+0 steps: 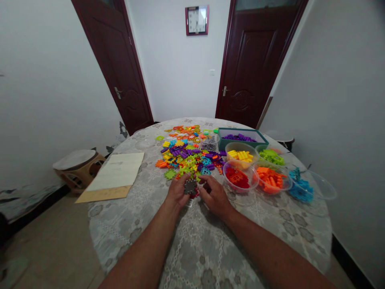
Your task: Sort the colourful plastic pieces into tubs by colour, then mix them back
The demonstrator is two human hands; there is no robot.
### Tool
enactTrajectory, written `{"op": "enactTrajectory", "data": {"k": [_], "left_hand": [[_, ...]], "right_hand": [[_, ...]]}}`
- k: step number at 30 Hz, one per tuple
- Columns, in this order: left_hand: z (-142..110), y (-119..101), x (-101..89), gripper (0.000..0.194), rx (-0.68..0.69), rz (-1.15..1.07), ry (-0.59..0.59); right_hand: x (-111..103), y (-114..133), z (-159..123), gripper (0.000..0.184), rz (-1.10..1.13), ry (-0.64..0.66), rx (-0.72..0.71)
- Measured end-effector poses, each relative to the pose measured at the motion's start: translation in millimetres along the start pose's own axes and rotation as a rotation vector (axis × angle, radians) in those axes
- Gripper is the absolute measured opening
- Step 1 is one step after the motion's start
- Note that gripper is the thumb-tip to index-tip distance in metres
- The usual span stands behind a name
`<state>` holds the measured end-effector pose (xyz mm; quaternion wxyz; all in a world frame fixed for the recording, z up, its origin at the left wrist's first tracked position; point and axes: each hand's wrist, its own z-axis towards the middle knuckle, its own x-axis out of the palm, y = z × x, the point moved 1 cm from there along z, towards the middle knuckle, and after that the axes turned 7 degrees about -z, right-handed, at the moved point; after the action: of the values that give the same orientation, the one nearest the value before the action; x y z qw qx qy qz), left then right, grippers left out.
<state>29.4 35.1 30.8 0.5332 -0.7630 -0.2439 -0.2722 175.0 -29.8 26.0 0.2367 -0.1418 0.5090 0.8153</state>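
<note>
Close to the near side of the toy pile, my left hand (178,192) is closed on a dark grey, notched building piece (190,186). My right hand (214,195) is just to its right, thumb and fingertips bent together near the grey piece; whatever lies between them is too small to make out. A bit of dark red shows beneath the grey piece, partly hidden by the fingers. Beyond both hands spreads a heap of mixed plastic building pieces (188,158) in green, purple, blue, yellow and orange.
Clear bowls on the right hold yellow pieces (240,155), red pieces (237,178), orange pieces (270,179) and green pieces (271,157). Blue pieces (300,188) lie at far right. A green box (243,144) stands behind. Paper sheets (116,170) lie left, near a stool (78,166).
</note>
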Motion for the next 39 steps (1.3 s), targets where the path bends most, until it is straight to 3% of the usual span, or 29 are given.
{"op": "enactTrajectory", "data": {"k": [3,10,16,22,25,28,31,35,39], "left_hand": [[0,3,3.2,0.024,-0.016,-0.035,-0.008],[-6,3,11.4,0.014,-0.119,-0.033,0.000],[0,-3,6.1,0.019,-0.079,0.051,0.015],[-3,0,6.4,0.034,0.054,0.114,0.014],[-5,3,7.0,0.041,0.087,0.157,0.000],[-5,5,5.6,0.047,0.017,0.179,0.015],[-5,6,3.7,0.054,-0.023,0.199,0.034],[-5,6,2.4,0.068,-0.036,0.219,-0.002],[-6,6,3.4,0.074,-0.045,0.233,-0.012]], "right_hand": [[4,4,-2,0.036,-0.029,0.027,-0.077],[-1,8,4,0.011,-0.067,-0.018,-0.057],[-12,15,8,0.018,-0.127,-0.031,-0.144],[-37,36,13,0.020,-0.175,0.009,0.039],[-59,49,23,0.018,-0.266,0.120,0.052],[-82,49,47,0.016,-0.407,0.232,0.021],[-98,32,88,0.012,-0.501,0.277,0.021],[-107,2,158,0.011,-0.525,0.033,0.205],[-103,-13,200,0.037,-0.503,-0.127,0.262]]}}
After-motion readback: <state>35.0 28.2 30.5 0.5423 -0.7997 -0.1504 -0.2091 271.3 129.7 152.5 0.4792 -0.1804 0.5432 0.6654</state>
